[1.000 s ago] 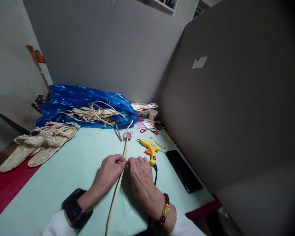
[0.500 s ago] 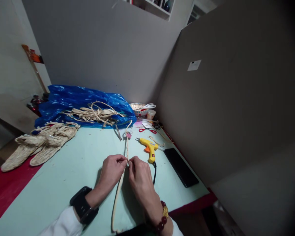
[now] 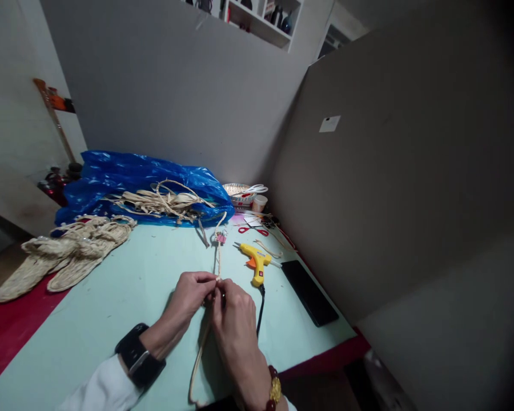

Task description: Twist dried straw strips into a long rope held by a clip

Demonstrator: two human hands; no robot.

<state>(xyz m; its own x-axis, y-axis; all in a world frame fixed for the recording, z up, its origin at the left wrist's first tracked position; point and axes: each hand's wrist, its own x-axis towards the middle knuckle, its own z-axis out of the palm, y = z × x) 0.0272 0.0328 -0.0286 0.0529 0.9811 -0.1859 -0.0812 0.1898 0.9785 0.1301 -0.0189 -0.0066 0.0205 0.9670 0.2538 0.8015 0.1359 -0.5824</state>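
A pale straw cord (image 3: 220, 260) runs from a pink binder clip (image 3: 220, 238) on the table down to my hands. My left hand (image 3: 191, 294) pinches the cord between thumb and forefinger. Right against it, my right hand (image 3: 234, 314) is closed on the same cord, its fingertips meeting the left ones. Below the hands, the cord's loose length hangs toward the table's front edge. The exact spot of the grip is hidden by my fingers. The upper stretch looks twisted or braided.
A yellow glue gun (image 3: 257, 262) lies right of my hands, beside a black phone-like slab (image 3: 309, 293). Red-handled scissors (image 3: 253, 230) lie behind. A blue plastic bag (image 3: 154, 165) with straw strands stands at the back; woven slippers (image 3: 89, 245) rest at left. Grey partitions enclose the table (image 3: 124, 274).
The view has shifted slightly. My right hand has come in closer to the left, its fingers curled more, and both hands stay on the cord.
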